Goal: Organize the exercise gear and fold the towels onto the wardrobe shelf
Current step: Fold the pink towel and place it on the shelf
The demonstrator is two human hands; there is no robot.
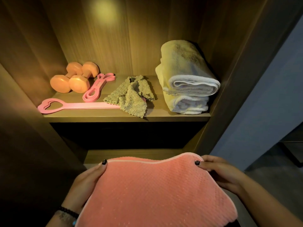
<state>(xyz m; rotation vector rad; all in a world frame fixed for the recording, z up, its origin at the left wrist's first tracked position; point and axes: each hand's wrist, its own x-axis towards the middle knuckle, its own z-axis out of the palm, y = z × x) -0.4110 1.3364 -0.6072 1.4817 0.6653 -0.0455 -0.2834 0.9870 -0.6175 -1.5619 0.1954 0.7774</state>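
Note:
A pink waffle-textured towel [155, 190] is stretched out below the wardrobe shelf [127, 117]. My left hand [86, 181] pinches its top left corner and my right hand [219, 172] pinches its top right corner. On the shelf, two orange dumbbells [72, 77] lie at the back left. A pink resistance band [96, 89] lies beside them, and a long pink stretch strap with a heart-shaped loop [54, 106] runs along the front. A crumpled olive-grey towel [132, 95] sits in the middle, over the strap's right end. Folded white towels [185, 79] are stacked at the right.
The wooden wardrobe side walls [237, 79] close in the shelf left and right. Under the shelf is a dark compartment [124, 135], then a lower wooden ledge [131, 154]. A grey wall [270, 104] stands to the right.

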